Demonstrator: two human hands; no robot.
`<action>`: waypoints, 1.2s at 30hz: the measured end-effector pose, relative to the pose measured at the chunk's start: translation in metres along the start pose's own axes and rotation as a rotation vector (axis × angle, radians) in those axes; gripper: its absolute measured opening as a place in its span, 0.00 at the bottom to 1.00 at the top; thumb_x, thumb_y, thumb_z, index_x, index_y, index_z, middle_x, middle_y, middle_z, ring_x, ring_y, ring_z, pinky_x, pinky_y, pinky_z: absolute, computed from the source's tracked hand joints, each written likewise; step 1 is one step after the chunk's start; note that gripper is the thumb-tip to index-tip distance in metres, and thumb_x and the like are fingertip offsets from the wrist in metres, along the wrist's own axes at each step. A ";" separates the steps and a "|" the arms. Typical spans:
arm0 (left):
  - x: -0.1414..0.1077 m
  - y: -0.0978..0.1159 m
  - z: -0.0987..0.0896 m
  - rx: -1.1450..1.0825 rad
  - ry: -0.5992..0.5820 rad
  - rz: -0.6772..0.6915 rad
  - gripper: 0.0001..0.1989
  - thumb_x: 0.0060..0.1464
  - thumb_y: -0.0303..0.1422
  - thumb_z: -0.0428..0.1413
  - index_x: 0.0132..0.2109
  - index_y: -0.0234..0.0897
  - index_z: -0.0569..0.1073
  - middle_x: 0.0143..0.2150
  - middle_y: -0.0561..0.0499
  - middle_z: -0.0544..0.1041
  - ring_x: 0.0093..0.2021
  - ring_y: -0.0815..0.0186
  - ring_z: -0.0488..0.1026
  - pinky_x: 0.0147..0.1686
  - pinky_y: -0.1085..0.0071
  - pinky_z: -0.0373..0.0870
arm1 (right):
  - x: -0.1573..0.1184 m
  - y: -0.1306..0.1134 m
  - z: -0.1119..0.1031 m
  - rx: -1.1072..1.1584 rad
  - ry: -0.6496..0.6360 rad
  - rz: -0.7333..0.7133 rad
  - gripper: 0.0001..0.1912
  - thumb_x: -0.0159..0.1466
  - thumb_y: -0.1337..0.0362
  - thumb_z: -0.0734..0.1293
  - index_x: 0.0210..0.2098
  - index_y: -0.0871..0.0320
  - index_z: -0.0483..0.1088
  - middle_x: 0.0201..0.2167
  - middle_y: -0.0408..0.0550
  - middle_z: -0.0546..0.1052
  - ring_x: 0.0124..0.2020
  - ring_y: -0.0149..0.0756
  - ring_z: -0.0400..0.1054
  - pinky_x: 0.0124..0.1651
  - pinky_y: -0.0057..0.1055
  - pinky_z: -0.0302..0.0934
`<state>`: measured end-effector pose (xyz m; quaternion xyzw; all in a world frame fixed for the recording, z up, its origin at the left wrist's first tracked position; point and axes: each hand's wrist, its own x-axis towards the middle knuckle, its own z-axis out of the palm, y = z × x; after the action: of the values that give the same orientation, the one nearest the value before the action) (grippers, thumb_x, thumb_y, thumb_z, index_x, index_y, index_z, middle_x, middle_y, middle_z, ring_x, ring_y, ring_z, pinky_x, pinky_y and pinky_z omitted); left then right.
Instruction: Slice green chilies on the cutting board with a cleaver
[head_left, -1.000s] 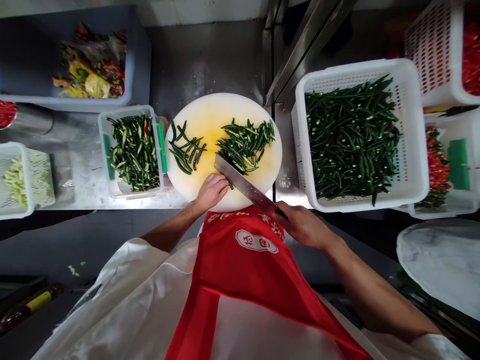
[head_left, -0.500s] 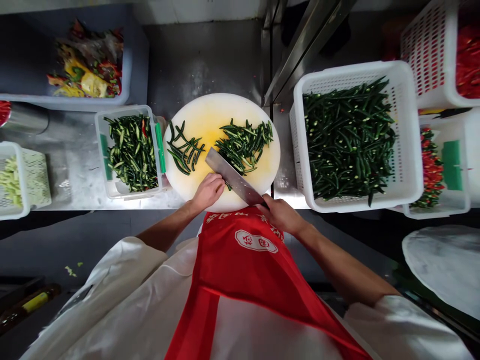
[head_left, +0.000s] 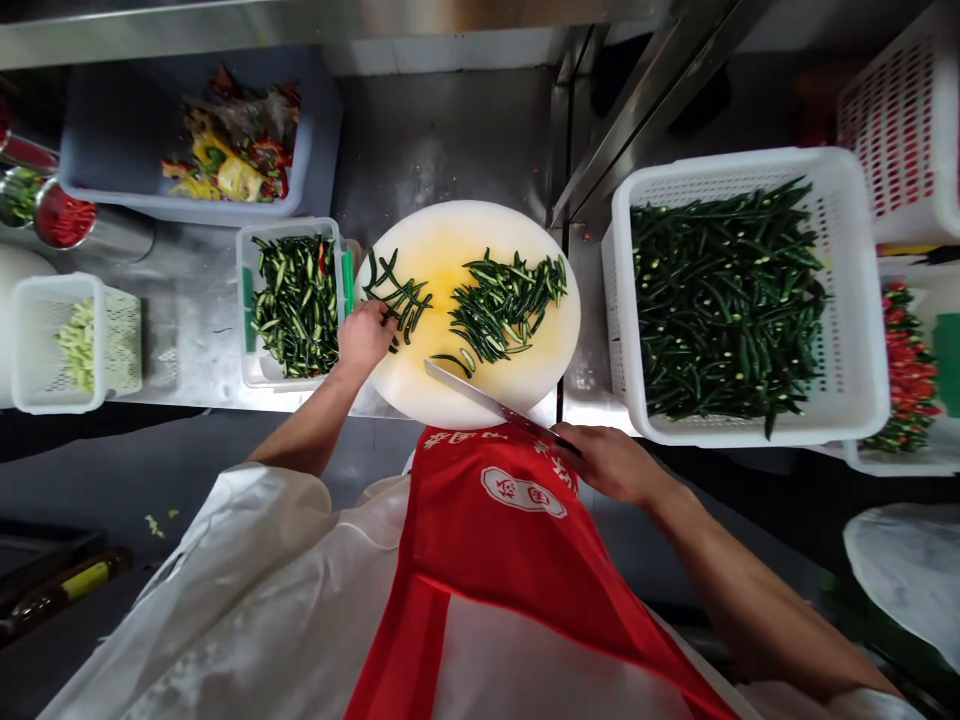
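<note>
My right hand grips the handle of a cleaver, its blade slanting over the front of the round white cutting board. At the board's left side my left hand has its fingers curled down on a green chili, beside a small group of long green chilies. A larger heap of cut green chilies lies on the right half of the board. Near the cleaver's tip rest a couple of cut pieces, apart from both heaps.
Left of the board stands a clear container of cut green chilies. A large white basket of green chilies is on the right. Behind, a grey bin holds pepper scraps. A metal shelf edge crosses overhead.
My left hand has moved left and away from me, from beside the blade to the chilies at left. The cleaver has drawn back slightly toward me, uncovering cut pieces. The view has shifted left.
</note>
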<state>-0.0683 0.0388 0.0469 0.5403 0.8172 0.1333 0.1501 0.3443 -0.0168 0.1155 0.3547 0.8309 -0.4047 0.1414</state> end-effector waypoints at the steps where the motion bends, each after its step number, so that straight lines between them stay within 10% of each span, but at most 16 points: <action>1: 0.002 0.001 0.000 -0.052 0.000 -0.008 0.04 0.49 0.29 0.58 0.35 0.38 0.72 0.33 0.48 0.75 0.37 0.57 0.73 0.39 0.63 0.69 | 0.001 0.001 0.001 0.002 0.008 0.019 0.15 0.72 0.55 0.52 0.40 0.54 0.66 0.35 0.50 0.78 0.35 0.41 0.72 0.35 0.32 0.54; 9: -0.050 0.030 0.028 -0.807 -0.106 0.101 0.07 0.51 0.30 0.55 0.40 0.39 0.69 0.30 0.56 0.73 0.26 0.71 0.70 0.28 0.73 0.67 | 0.012 0.010 0.010 0.124 0.164 0.221 0.14 0.70 0.54 0.55 0.39 0.54 0.65 0.31 0.49 0.78 0.32 0.41 0.72 0.31 0.31 0.53; 16: -0.090 0.037 0.064 -0.325 -0.212 0.655 0.07 0.62 0.33 0.52 0.38 0.39 0.74 0.43 0.49 0.78 0.45 0.62 0.72 0.49 0.60 0.66 | 0.010 -0.001 0.001 0.089 0.110 0.229 0.14 0.71 0.54 0.54 0.41 0.54 0.66 0.33 0.50 0.78 0.35 0.42 0.72 0.33 0.31 0.55; 36: -0.104 0.051 0.078 -0.270 -0.184 0.762 0.10 0.65 0.33 0.49 0.40 0.37 0.74 0.43 0.45 0.76 0.43 0.62 0.70 0.48 0.61 0.69 | -0.030 -0.009 -0.032 0.172 -0.034 0.224 0.14 0.72 0.53 0.53 0.39 0.53 0.64 0.30 0.49 0.77 0.29 0.39 0.69 0.32 0.32 0.52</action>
<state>0.0437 -0.0335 0.0047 0.7894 0.5169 0.2362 0.2320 0.3606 -0.0100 0.1571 0.4493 0.7458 -0.4619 0.1687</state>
